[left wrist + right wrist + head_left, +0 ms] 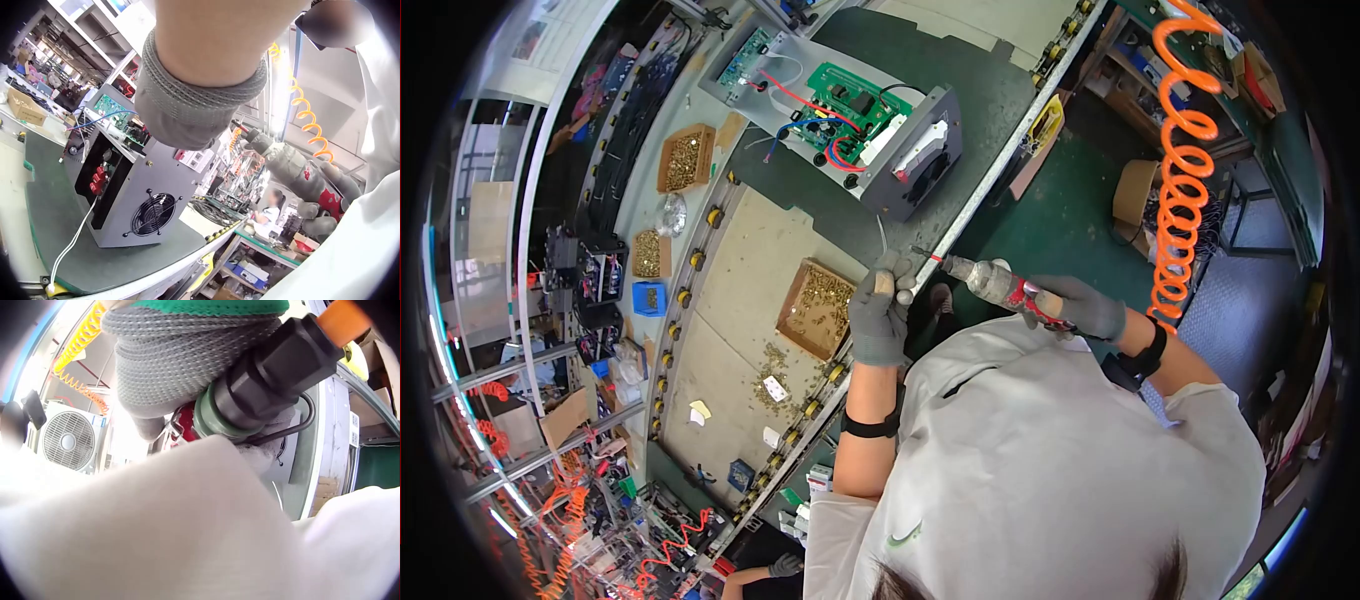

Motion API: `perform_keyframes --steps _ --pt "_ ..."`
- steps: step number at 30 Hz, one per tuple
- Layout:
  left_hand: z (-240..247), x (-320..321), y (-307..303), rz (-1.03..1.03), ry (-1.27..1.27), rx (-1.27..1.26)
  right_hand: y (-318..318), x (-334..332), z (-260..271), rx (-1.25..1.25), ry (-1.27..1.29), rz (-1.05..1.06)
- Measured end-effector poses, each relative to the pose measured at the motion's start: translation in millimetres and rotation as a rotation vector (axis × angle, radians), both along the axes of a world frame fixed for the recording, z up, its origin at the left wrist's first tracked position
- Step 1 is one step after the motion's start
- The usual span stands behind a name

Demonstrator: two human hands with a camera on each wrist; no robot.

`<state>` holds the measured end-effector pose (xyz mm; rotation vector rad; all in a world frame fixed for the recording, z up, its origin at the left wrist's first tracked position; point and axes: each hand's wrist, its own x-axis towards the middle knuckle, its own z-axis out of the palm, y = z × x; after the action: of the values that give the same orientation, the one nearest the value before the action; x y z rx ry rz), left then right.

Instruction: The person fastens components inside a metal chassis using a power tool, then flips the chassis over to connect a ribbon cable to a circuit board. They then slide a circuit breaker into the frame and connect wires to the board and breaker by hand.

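My gloved right hand (1085, 307) grips a taped, red-and-grey pneumatic screwdriver (997, 283), whose bit points left toward my left hand. The black air fitting (262, 378) at its rear shows close up in the right wrist view. My gloved left hand (878, 318) is by the bench edge with its fingers bent, fingertips near the bit; I cannot tell what they hold. Beyond the hands stands a grey metal unit (147, 209) with a round fan grille (153, 214), red terminals (98, 180) and a dangling white cable (70, 242). A green circuit board (850, 100) and coloured wires lie inside it.
A cardboard box of brass-coloured screws (815, 308) is left of my left hand, with loose screws (775, 362) spilled beside it. More screw bins (685, 160) line the far side. A roller rail (837, 372) edges the bench. An orange coiled hose (1185, 190) hangs at right.
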<state>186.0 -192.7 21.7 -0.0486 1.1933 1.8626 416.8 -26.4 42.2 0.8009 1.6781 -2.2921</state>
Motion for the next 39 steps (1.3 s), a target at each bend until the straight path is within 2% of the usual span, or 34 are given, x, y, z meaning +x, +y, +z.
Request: perform_keyframes --steps 1,2,7,14,16,22,28,30,34,37,39 --pt "6.0 2.2 2.5 0.079 -0.036 -0.071 -1.2 -1.6 2.7 -0.004 0.001 -0.005" --pt "3.9 2.3 1.1 0.072 -0.035 -0.076 -1.2 -4.0 8.3 0.03 -0.019 0.036" --pt "-20.3 -5.6 -8.0 -0.035 0.034 0.19 -4.3 -10.1 20.9 0.06 -0.079 0.086" --pt "-19.7 -5.9 -8.6 -0.041 -0.102 0.218 -6.3 -11.5 24.5 0.123 -0.045 0.165" --pt "-14.0 -3.2 -5.3 -0.042 0.013 0.098 -6.8 -11.5 23.6 0.128 -0.057 0.184" --pt "-15.4 -3.6 -2.1 -0.081 0.175 -0.039 -8.5 -10.7 20.0 0.133 -0.088 0.175" --pt "-15.2 -8.4 -0.5 -0.187 0.341 -0.085 -7.3 -5.1 12.3 0.161 -0.069 0.167" --pt "-18.1 -10.0 -1.0 -0.198 0.353 -0.082 -6.6 -3.5 9.2 0.274 -0.062 0.191" --pt "-12.6 -9.4 3.1 -0.228 0.403 -0.134 -5.0 -1.0 9.7 0.243 -0.119 0.197" --pt "-9.5 -7.8 8.9 -0.22 0.447 -0.232 -5.2 3.7 -1.8 0.32 -0.012 0.167" --pt "-12.9 -9.1 9.1 -0.222 0.479 -0.224 -5.5 7.0 -6.7 0.481 0.032 0.167"
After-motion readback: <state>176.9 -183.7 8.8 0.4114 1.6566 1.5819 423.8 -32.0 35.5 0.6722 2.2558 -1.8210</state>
